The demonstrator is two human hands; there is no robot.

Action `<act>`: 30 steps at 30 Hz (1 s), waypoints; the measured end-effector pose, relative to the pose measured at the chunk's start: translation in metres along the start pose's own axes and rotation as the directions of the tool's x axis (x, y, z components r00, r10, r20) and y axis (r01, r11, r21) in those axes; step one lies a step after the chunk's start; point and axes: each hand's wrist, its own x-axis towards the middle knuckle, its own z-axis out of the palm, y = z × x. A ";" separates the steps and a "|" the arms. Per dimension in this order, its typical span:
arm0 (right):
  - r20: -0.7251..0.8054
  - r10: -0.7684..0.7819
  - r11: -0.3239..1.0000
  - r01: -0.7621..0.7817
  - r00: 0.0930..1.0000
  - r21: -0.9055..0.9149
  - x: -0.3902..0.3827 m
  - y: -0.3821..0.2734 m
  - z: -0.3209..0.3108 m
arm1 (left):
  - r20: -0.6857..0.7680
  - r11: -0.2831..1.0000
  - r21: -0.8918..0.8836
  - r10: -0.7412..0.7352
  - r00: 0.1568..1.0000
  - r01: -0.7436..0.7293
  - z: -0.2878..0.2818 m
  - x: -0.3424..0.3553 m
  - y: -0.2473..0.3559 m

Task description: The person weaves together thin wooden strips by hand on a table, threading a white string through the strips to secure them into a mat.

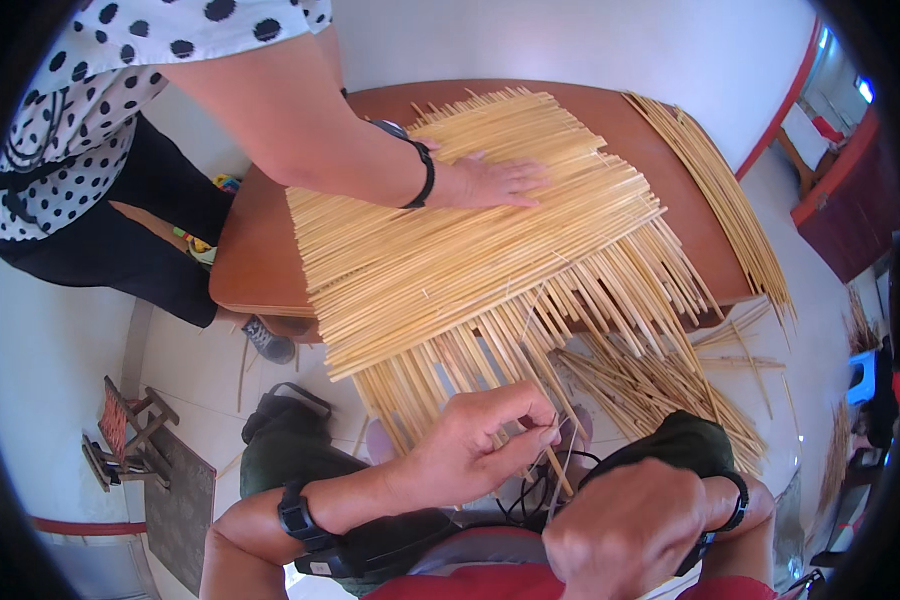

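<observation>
Plain indoor rm, home or small craft wkshop, can't tell which: white wall [610, 50], pale tiled flr [195, 365], loose sticks [660, 392] below near edge of table [255, 262], wooden stool [120, 428] past near-L corner, blue plastic stool [862, 376] off to R.

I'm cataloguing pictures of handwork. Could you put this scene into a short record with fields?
Left hand: pinching a thin string
Right hand: curled near the string; its grip is hidden
Mat: pale sticks side by side on a brown table, uneven ends past the near edge
Co-worker's hand: spread flat on the mat
Spare sticks: a bundle along the table's right side, a pile below its near edge
</observation>
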 end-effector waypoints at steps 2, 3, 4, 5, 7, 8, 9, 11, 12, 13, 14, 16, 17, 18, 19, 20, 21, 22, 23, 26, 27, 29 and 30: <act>0.162 -0.110 0.991 0.096 0.981 0.092 0.007 -0.004 0.000 | 0.020 0.999 -0.028 -0.041 0.999 0.042 0.002 -0.001 -0.001; 0.243 -0.169 0.980 0.137 0.955 0.142 0.011 -0.005 0.001 | 0.024 0.997 -0.050 -0.056 0.998 0.057 0.003 -0.002 -0.002; 0.109 -0.221 0.969 0.205 0.969 0.138 0.015 -0.003 0.008 | 0.018 0.996 -0.069 -0.060 0.998 0.061 0.003 -0.002 -0.002; -0.026 -0.271 0.954 0.272 0.962 0.126 0.018 0.000 0.018 | 0.001 0.990 -0.121 -0.068 0.998 0.067 0.004 -0.002 -0.002; -0.166 -0.340 0.926 0.360 0.926 0.112 0.018 0.003 0.025 | -0.045 0.974 -0.219 -0.066 0.997 0.055 0.004 -0.001 -0.002; -0.172 -0.360 0.916 0.382 0.917 0.120 0.015 0.004 0.022 | -0.080 0.950 -0.307 -0.075 0.994 0.047 0.005 -0.001 -0.002; -0.177 -0.350 0.920 0.373 0.920 0.119 0.012 0.004 0.022 | -0.116 0.919 -0.393 -0.079 0.990 0.028 0.004 0.000 -0.002; -0.187 -0.304 0.939 0.327 0.934 0.106 0.005 0.001 0.016 | -0.148 0.862 -0.507 -0.057 0.987 -0.026 0.000 0.003 -0.002; -0.235 -0.223 0.971 0.237 0.946 0.033 0.003 -0.001 0.012 | -0.167 0.854 -0.518 -0.048 0.985 -0.046 -0.002 0.005 -0.001; -0.281 -0.139 0.990 0.137 0.949 -0.029 0.002 -0.002 0.008 | -0.186 0.841 -0.536 -0.035 0.982 -0.071 -0.005 0.007 0.000; -0.380 -0.033 0.990 -0.023 0.924 -0.139 0.003 -0.004 0.003 | -0.204 0.829 -0.551 -0.016 0.979 -0.101 -0.006 0.009 0.000; -0.737 0.145 0.963 -0.264 0.660 -0.047 0.010 0.001 0.001 | -0.231 0.812 -0.570 -0.010 0.973 -0.127 -0.007 0.014 0.002; -0.799 0.248 0.927 -0.373 0.548 0.032 0.013 0.005 -0.005 | -0.237 0.822 -0.557 -0.020 0.971 -0.119 -0.007 0.015 0.004; -0.809 0.239 0.935 -0.353 0.537 0.041 0.017 0.011 -0.007 | -0.246 0.833 -0.540 -0.013 0.969 -0.125 -0.006 0.016 0.005; -0.822 0.231 0.942 -0.330 0.521 0.056 0.020 0.017 -0.009 | -0.259 0.845 -0.526 -0.053 0.964 -0.095 -0.004 0.016 0.007; -0.834 0.250 0.944 -0.314 0.492 0.098 0.021 0.021 -0.010 | -0.275 0.858 -0.508 -0.076 0.958 -0.078 -0.002 0.017 0.008; -0.820 0.242 0.933 -0.357 0.519 0.049 0.020 0.024 -0.012 | -0.292 0.870 -0.490 -0.096 0.952 -0.062 0.000 0.018 0.009; -0.796 0.199 0.947 -0.320 0.572 0.007 0.019 0.025 -0.013 | -0.286 0.873 -0.484 -0.099 0.953 -0.055 0.001 0.018 0.009; -0.777 0.182 0.952 -0.307 0.603 -0.015 0.016 0.025 -0.014 | -0.281 0.877 -0.478 -0.099 0.955 -0.050 0.000 0.019 0.009; -0.729 0.217 0.941 -0.337 0.649 -0.019 0.011 0.021 -0.015 | -0.242 0.874 -0.483 -0.072 0.968 -0.056 -0.003 0.019 0.007; -0.725 0.226 0.936 -0.351 0.650 -0.022 0.011 0.019 -0.015 | -0.225 0.871 -0.486 -0.046 0.973 -0.071 -0.005 0.019 0.007; -0.724 0.227 0.937 -0.348 0.651 -0.019 0.013 0.018 -0.015 | -0.240 0.883 -0.468 -0.090 0.967 -0.034 -0.004 0.019 0.006; -0.728 0.218 0.944 -0.330 0.650 -0.012 0.014 0.018 -0.014 | -0.241 0.885 -0.465 -0.110 0.964 -0.015 -0.003 0.019 0.007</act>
